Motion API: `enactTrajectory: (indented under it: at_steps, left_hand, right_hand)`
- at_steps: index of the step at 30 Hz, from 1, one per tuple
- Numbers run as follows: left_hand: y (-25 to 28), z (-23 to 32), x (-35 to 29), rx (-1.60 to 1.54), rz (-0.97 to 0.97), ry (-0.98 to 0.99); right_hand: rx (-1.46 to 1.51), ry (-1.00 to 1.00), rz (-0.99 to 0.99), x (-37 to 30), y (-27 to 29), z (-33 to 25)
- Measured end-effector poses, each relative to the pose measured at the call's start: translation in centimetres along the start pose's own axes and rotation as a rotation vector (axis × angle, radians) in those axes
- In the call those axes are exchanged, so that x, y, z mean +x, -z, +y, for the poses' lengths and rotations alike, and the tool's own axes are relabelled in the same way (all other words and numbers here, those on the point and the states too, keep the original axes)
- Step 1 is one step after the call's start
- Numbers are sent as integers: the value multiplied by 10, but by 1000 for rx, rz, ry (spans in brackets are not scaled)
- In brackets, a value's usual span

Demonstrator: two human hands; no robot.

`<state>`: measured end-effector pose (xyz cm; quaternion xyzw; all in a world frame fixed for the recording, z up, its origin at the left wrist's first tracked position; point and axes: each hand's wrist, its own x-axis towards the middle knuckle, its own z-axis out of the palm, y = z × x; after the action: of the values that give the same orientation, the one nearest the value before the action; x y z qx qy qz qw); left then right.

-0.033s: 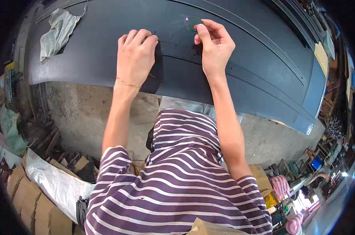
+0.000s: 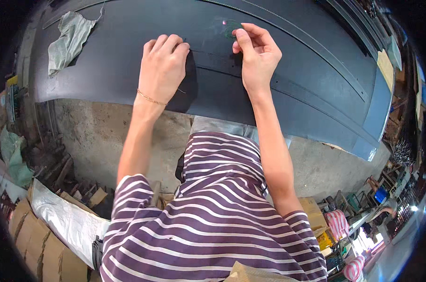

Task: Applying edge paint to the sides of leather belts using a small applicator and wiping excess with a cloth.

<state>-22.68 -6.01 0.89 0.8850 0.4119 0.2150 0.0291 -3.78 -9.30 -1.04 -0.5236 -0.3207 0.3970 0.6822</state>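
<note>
Nearest me, my left hand (image 2: 162, 68) rests curled, fingers bent, on the dark grey panel (image 2: 288, 94), holding nothing I can see. Just right of it, my right hand (image 2: 256, 56) pinches something small and greenish against the panel. A crumpled cloth (image 2: 67, 40) lies at the panel's far left. The matte, ridged panel runs lengthwise left to right.

Both hands rest on the panel (image 2: 307, 89): left hand (image 2: 161, 70) left of right hand (image 2: 257, 58). A rag (image 2: 67, 40) lies on the panel's far left. Cardboard boxes (image 2: 34, 244) sit near left on the floor.
</note>
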Motion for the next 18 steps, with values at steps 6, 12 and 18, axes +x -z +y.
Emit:
enactTrajectory:
  at_steps: [6, 12, 18]
  left_hand:
    - [16, -1, 19, 248, -194, -372]
    - [6, -17, 42, 181, -386, -436]
    - [-4, -35, 54, 51, -440, -462]
  right_hand:
    - [151, -2, -3, 4, 8, 8]
    - [274, 29, -4, 14, 9, 15]
    - [400, 35, 8, 16, 10, 17]
